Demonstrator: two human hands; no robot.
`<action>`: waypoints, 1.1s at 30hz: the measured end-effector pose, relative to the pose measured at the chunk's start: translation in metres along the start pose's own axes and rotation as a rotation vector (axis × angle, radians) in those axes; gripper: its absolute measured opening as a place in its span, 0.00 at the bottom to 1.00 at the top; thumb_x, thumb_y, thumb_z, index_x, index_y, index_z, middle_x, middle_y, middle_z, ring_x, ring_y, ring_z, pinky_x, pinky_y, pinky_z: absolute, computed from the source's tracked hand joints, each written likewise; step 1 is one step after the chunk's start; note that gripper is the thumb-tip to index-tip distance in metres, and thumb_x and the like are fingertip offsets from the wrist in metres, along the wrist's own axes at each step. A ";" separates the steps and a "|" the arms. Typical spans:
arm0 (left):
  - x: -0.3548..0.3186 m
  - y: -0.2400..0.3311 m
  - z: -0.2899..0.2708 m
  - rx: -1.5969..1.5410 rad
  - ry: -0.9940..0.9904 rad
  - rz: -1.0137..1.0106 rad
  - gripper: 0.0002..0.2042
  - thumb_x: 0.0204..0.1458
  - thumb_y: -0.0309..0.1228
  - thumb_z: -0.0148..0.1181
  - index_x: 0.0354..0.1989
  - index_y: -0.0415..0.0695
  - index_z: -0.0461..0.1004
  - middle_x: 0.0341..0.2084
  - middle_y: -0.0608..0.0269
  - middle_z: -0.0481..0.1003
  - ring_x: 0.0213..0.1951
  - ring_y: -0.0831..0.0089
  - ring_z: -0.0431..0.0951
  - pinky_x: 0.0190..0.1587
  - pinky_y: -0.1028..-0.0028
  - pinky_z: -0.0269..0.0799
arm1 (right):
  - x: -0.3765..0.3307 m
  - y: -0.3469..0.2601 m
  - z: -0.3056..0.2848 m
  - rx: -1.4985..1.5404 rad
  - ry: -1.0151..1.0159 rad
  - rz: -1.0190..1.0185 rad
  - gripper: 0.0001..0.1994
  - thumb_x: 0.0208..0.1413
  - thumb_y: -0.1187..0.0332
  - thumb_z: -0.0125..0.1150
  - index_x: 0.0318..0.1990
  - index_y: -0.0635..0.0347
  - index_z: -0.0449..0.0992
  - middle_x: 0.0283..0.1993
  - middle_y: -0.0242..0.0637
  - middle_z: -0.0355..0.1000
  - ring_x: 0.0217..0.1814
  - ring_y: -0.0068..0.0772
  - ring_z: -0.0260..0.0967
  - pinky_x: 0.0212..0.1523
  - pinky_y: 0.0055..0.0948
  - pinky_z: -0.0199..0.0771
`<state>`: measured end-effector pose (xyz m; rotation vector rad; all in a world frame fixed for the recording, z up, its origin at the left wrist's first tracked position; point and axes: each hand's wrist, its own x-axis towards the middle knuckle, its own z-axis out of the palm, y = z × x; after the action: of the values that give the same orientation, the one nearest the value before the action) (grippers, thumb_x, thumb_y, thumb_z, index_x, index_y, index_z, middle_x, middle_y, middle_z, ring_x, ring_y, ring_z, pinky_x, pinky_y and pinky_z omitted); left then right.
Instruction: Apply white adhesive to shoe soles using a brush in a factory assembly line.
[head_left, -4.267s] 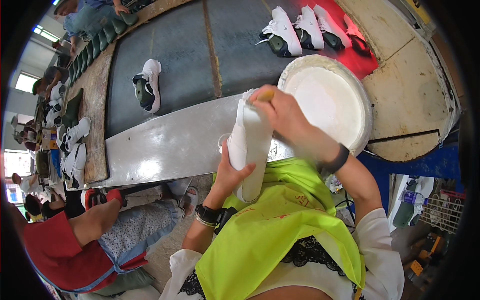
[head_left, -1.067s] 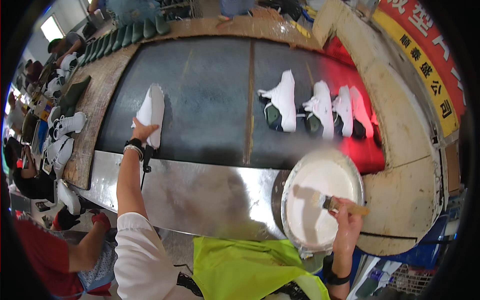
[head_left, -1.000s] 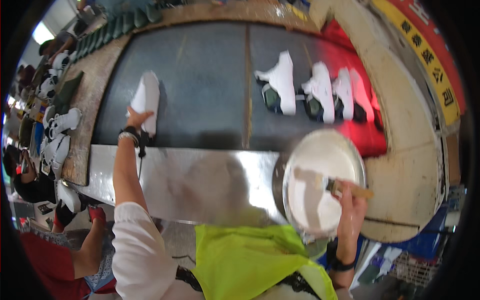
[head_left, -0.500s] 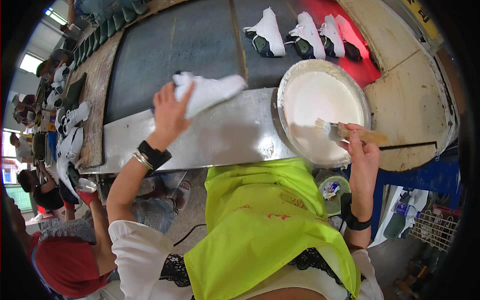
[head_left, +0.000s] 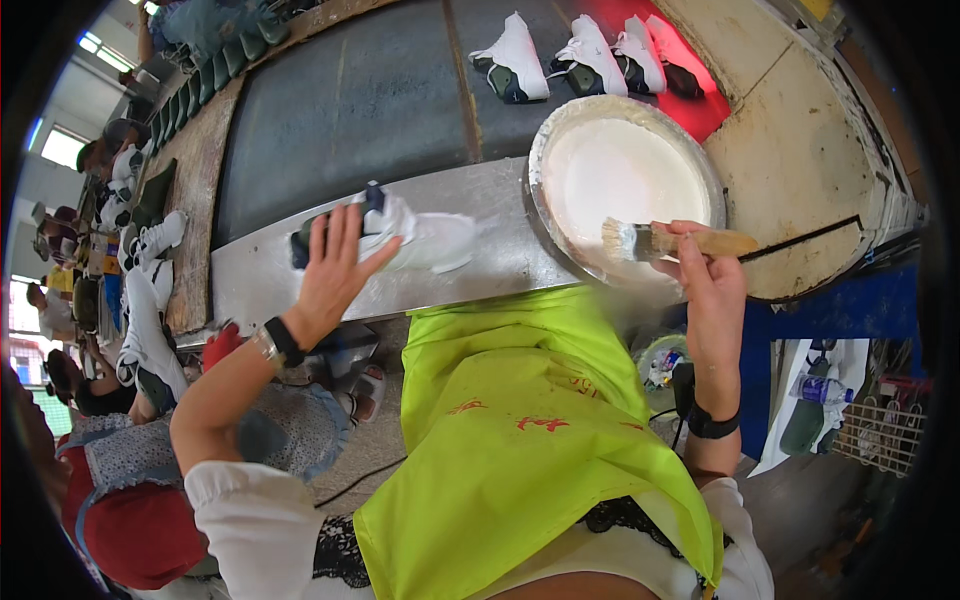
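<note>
On the metal ledge [head_left: 490,200] lies a white shoe [head_left: 437,240] with dark parts toward its left end, its toe pointing right and slightly blurred. My left hand [head_left: 340,260] grips the shoe across its dark end, fingers stretched over it and the thumb apart. My right hand [head_left: 715,285] is closed round the wooden handle of a paint brush [head_left: 720,242]. The brush's bristles hang over a round basin [head_left: 543,215] of milky white liquid [head_left: 630,170]. Whether the bristles touch the liquid I cannot tell.
Several white-and-dark shoes [head_left: 512,55] stand on a dark conveyor belt [head_left: 350,110], the rightmost under red light. Left, a wooden board [head_left: 195,200] borders the belt, with more shoes beyond. A co-worker in a red cap [head_left: 140,530] is at lower left. A wire basket [head_left: 875,435] is at lower right.
The shoe has come down nearer me onto the metal ledge and turned, showing more of its dark part. My left hand moved with it. The brush stays over the basin in my right hand.
</note>
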<state>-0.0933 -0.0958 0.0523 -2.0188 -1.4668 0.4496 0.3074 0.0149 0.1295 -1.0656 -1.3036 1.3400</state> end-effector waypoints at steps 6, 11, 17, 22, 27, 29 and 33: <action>-0.028 -0.047 -0.021 0.040 -0.032 -0.099 0.38 0.45 0.23 0.53 0.67 0.66 0.54 0.61 0.36 0.56 0.64 0.45 0.56 0.65 0.49 0.48 | 0.036 0.031 0.001 0.014 -0.051 0.072 0.10 0.62 0.70 0.52 0.45 0.66 0.74 0.44 0.38 0.76 0.38 0.20 0.72 0.40 0.21 0.75; -0.007 -0.061 -0.050 -0.771 -0.040 -0.583 0.47 0.34 0.28 0.69 0.68 0.48 0.52 0.58 0.40 0.61 0.59 0.52 0.63 0.62 0.58 0.56 | 0.099 0.097 -0.011 -0.346 -0.010 -0.015 0.11 0.57 0.68 0.58 0.42 0.65 0.76 0.32 0.38 0.77 0.31 0.23 0.74 0.33 0.24 0.73; 0.010 0.049 -0.038 -2.435 0.023 -1.103 0.41 0.46 0.25 0.62 0.69 0.39 0.46 0.59 0.53 0.63 0.58 0.65 0.66 0.60 0.68 0.62 | 0.120 0.104 0.023 -1.102 -0.050 -0.082 0.13 0.55 0.59 0.58 0.31 0.63 0.74 0.29 0.51 0.74 0.33 0.54 0.73 0.34 0.48 0.70; 0.023 0.122 -0.034 -2.686 -0.146 -1.058 0.41 0.48 0.27 0.60 0.70 0.44 0.45 0.60 0.54 0.62 0.58 0.65 0.65 0.59 0.68 0.62 | 0.129 0.088 0.015 -0.802 -0.071 -0.110 0.11 0.55 0.64 0.59 0.36 0.64 0.76 0.29 0.47 0.76 0.31 0.42 0.75 0.34 0.37 0.73; 0.030 0.125 -0.040 -2.612 -0.137 -0.915 0.44 0.47 0.27 0.63 0.71 0.46 0.41 0.61 0.55 0.60 0.60 0.66 0.62 0.61 0.68 0.59 | 0.136 0.094 0.004 -0.545 -0.009 -0.168 0.09 0.57 0.69 0.57 0.38 0.67 0.77 0.30 0.40 0.76 0.31 0.27 0.74 0.34 0.26 0.72; 0.037 0.122 -0.036 -2.600 -0.119 -0.885 0.45 0.47 0.27 0.63 0.71 0.46 0.40 0.62 0.55 0.59 0.61 0.66 0.61 0.61 0.68 0.58 | 0.137 0.108 0.010 -0.497 0.010 -0.173 0.09 0.57 0.69 0.57 0.39 0.66 0.76 0.32 0.38 0.77 0.32 0.24 0.74 0.34 0.25 0.73; 0.034 0.126 -0.036 -2.606 -0.090 -0.892 0.45 0.48 0.28 0.63 0.71 0.46 0.39 0.62 0.54 0.59 0.61 0.66 0.60 0.61 0.69 0.57 | 0.112 0.072 0.073 -0.130 -0.081 -0.196 0.09 0.58 0.70 0.56 0.41 0.65 0.75 0.34 0.37 0.76 0.32 0.22 0.73 0.35 0.24 0.72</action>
<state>0.0322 -0.1002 0.0011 0.5578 1.1852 1.2695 0.2130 0.1146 0.0648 -0.9517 -1.5312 1.1747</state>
